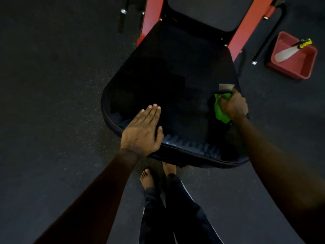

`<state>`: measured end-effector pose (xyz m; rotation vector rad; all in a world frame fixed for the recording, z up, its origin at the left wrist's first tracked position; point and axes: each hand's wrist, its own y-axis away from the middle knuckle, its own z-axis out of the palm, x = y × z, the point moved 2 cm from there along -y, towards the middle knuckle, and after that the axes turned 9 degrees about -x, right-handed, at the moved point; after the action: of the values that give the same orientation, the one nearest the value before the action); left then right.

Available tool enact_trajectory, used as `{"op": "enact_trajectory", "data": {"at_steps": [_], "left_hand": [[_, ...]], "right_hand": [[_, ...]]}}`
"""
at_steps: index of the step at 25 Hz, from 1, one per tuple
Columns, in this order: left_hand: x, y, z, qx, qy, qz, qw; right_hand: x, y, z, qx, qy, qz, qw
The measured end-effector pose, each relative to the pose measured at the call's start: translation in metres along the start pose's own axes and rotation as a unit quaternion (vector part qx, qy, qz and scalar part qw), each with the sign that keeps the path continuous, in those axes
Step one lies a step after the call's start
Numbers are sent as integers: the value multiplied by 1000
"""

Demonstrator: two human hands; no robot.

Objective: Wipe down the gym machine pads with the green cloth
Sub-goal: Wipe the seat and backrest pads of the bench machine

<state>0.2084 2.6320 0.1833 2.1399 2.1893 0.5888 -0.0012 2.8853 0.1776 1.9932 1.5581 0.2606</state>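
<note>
Seat pad [175, 76] | left hand [142, 132] flat on it, fingers [152, 114] straight | right hand [233, 104] fingers grip green cloth [220, 112]

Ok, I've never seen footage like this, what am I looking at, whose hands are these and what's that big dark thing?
There is one picture, from a camera worn on a person's head, looking down. The hands are that person's own. The big dark shape is a gym machine's seat pad, on a red frame, with a back pad beyond. The left hand rests flat on its near edge. The right hand grips a green cloth against the pad's right side. On the floor stands a red tub holding a spray bottle.
</note>
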Motion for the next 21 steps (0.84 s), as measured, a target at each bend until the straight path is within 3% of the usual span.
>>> {"op": "enact_trajectory", "data": {"at_steps": [5, 8, 11, 14, 19, 21], "left_hand": [[1, 3, -11, -3, 51, 17, 999], [-14, 10, -15, 15, 54, 43, 998], [-54, 15, -19, 16, 40, 15, 999], [-74, 17, -17, 7, 15, 20, 1000], [-71, 17, -16, 15, 23, 31, 999], [-72, 18, -16, 16, 31, 43, 998]], "right_hand": [[-33, 33, 24, 33, 9, -10, 999], [-77, 65, 49, 13, 32, -70, 997], [-109, 104, 64, -22, 44, -157, 986], [-96, 137, 60, -57, 60, -222, 972], [8, 139, 16, 15, 37, -9, 999], [15, 153, 19, 57, 21, 19, 998]]}}
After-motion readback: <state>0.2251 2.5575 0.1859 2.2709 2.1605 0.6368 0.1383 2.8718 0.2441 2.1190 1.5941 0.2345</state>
